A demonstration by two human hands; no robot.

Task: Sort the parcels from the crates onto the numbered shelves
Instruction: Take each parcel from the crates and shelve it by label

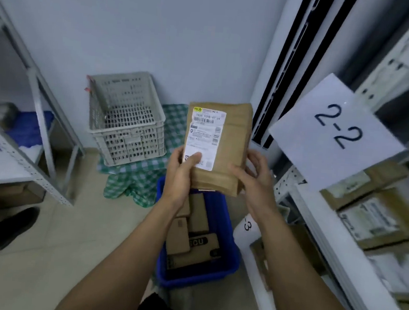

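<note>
Two forearms rise from the lower edge. Left hand (181, 175) grips the held parcel (233, 142) above the blue crate (230, 253) of boxed parcels (200, 218), thumb pressed on its label (204, 135). Right hand (256, 176) curls round its right edge. A grey crate (127, 123) stands behind and a sign (336, 131) reading "2-2" hangs at right. The label print is illegible.

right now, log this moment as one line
left hand: grips parcel, thumb on label | right hand: holds parcel's right edge | parcel: above blue crate | crate: boxes inside | sign: 2-2 on right shelf
</note>
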